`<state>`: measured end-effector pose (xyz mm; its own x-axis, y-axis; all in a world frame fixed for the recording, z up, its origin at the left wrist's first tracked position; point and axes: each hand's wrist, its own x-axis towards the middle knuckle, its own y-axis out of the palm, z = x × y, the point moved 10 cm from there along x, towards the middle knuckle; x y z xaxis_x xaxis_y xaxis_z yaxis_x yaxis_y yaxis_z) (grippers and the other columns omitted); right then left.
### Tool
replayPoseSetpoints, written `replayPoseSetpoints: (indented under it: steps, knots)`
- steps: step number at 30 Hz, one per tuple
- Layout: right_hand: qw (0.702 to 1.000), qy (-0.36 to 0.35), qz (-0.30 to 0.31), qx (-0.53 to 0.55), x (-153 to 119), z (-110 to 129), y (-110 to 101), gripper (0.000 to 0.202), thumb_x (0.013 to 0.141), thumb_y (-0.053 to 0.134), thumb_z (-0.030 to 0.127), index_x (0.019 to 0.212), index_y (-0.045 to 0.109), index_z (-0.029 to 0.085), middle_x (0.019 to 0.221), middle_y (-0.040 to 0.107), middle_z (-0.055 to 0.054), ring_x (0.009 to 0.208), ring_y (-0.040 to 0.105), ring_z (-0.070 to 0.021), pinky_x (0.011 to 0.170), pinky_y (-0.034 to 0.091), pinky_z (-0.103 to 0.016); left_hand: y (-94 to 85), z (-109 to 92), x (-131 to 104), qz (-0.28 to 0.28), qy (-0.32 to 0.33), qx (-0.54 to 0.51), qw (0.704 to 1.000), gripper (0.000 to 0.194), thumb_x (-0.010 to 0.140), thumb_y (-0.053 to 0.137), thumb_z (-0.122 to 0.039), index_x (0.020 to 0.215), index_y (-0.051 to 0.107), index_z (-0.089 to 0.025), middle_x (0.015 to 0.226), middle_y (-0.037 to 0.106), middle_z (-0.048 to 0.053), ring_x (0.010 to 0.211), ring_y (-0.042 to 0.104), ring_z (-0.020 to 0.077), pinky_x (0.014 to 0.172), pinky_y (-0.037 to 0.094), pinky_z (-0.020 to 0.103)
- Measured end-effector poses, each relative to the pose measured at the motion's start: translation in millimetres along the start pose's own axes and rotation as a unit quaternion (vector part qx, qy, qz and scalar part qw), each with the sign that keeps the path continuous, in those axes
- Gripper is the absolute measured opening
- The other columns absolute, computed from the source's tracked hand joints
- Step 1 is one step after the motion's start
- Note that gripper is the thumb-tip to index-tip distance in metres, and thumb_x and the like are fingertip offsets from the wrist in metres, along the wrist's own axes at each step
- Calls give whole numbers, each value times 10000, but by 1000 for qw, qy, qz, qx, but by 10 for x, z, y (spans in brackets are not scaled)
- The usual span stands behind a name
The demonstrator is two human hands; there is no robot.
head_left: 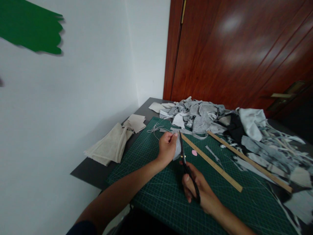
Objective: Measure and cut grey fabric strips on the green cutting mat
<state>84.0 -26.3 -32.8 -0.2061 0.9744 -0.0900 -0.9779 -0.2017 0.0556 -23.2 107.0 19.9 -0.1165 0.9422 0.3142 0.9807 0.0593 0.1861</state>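
My left hand [167, 148] is closed on a small grey fabric piece [177, 150], pinched between thumb and fingers above the mat. In my right hand [195, 186] is a pair of black-handled scissors [189, 173], with fingers wrapped round the handles. The scissor blades point away from me and lie along the right edge of the fabric piece. Whether the blades are parted cannot be made out. Beneath both hands lies a green cutting mat [156, 192] with grid lines. A wooden ruler [212, 163] rests on it just right of the blades, near a small pink piece [194, 152].
Grey and white fabric scraps [201, 114] are heaped at the back, spreading down the right side. A second wooden ruler [251, 162] borders them. Folded beige cloth [110, 143] lies at left by the white wall [97, 81]. A brown door [232, 55] stands behind the table.
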Motion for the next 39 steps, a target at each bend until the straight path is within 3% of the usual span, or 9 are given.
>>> replayPoseSetpoints:
  steps: [13, 21, 27, 32, 39]
  knots:
    - [1000, -3, -2, 0, -3, -9, -9, 852, 844, 649, 774, 1383, 422, 154, 558, 423, 138, 362, 371, -70, 366, 366, -196, 11, 33, 8, 6, -11, -7, 1000, 375, 867, 702, -509, 720, 564, -193, 644, 513, -30, 592, 441, 118, 557, 340, 235]
    - [1000, -13, 4, 4, 10, -21, -10, 797, 881, 636, 740, 1370, 419, 150, 558, 426, 137, 364, 366, -65, 367, 351, -185, 29, -46, -22, 11, -37, -58, 998, 538, 841, 673, -678, 658, 511, -200, 611, 426, -42, 557, 364, 103, 515, 296, 249]
    - [1000, -13, -2, -7, -7, 6, -17, 823, 880, 632, 746, 1387, 404, 139, 547, 431, 136, 363, 375, -70, 369, 337, -185, 47, 185, -18, -1, -146, -150, 978, 651, 755, 671, -798, 614, 425, -212, 581, 380, -53, 514, 340, 88, 474, 274, 233]
    - [1000, -5, 3, -8, -20, 4, -2, 845, 873, 627, 761, 1394, 401, 136, 567, 428, 132, 372, 371, -65, 372, 335, -185, 10, 150, 72, -1, -146, -169, 975, 564, 646, 845, -663, 656, 570, -171, 633, 490, -34, 563, 425, 90, 502, 342, 217]
    - [1000, -11, 5, -23, -5, -6, 14, 836, 876, 603, 775, 1380, 406, 138, 557, 435, 130, 374, 371, -71, 371, 346, -191, -38, 94, 139, 5, -88, -126, 988, 477, 707, 830, -585, 671, 662, -139, 591, 488, -35, 542, 386, 78, 504, 284, 220]
